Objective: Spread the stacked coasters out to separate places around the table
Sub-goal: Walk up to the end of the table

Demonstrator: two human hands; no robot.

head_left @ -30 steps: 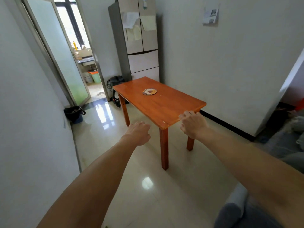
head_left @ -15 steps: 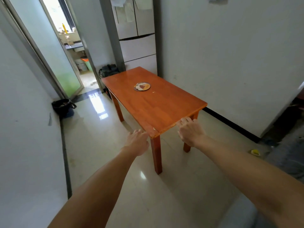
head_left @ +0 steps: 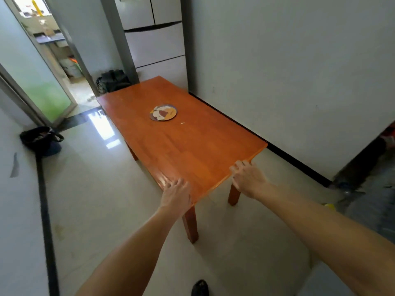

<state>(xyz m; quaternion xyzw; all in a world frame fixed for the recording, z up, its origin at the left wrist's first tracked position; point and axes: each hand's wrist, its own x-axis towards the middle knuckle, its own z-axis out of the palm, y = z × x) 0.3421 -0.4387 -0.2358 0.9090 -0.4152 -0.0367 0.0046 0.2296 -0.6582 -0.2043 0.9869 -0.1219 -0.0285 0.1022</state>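
Observation:
A round stack of patterned coasters (head_left: 163, 112) lies on the far half of the orange wooden table (head_left: 192, 150). My left hand (head_left: 176, 194) hovers over the table's near left corner, fingers loosely curled, holding nothing. My right hand (head_left: 246, 180) is at the near edge of the table, further right, fingers bent down and apart, also holding nothing. Both hands are well short of the coasters.
A tall fridge (head_left: 154, 39) stands behind the table's far end, and a white wall (head_left: 299, 71) runs along its right side. A dark bag (head_left: 41, 139) sits on the glossy tiled floor at the left. An open doorway (head_left: 59, 60) leads to another room.
I have come closer to the table. Both hands have moved forward from open floor to the table's near edge, and the coasters look larger in view.

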